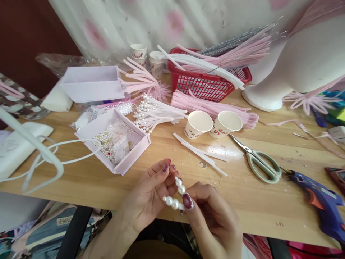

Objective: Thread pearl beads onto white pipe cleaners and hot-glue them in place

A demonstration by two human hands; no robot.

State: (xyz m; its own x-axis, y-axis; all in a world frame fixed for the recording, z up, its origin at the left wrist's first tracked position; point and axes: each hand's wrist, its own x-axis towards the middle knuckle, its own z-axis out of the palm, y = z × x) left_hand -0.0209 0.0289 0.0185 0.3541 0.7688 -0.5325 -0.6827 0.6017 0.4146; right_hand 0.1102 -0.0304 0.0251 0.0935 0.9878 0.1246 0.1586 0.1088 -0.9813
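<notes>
My right hand [212, 219] pinches white pipe cleaner stems tipped with pearl beads [174, 204] between thumb and fingers. Two short rows of pearls stick out from that grip, one upward and one toward the left. Close beside them, my left hand [151, 190] is turned palm up, loosely cupped with its fingers half curled; no object shows in it. Beyond the hands, loose white pipe cleaner pieces [201, 153] lie on the wooden table [161, 151]. Farther back is a bunch of white stems with pearl ends [159, 113].
A white box of beads [134, 153] stands left, near a white cable [78, 140]. Two paper cups [198, 124], pink pipe cleaners [210, 104] and a red basket [202, 84] are behind. Scissors [262, 165] and a blue glue gun [318, 198] lie right.
</notes>
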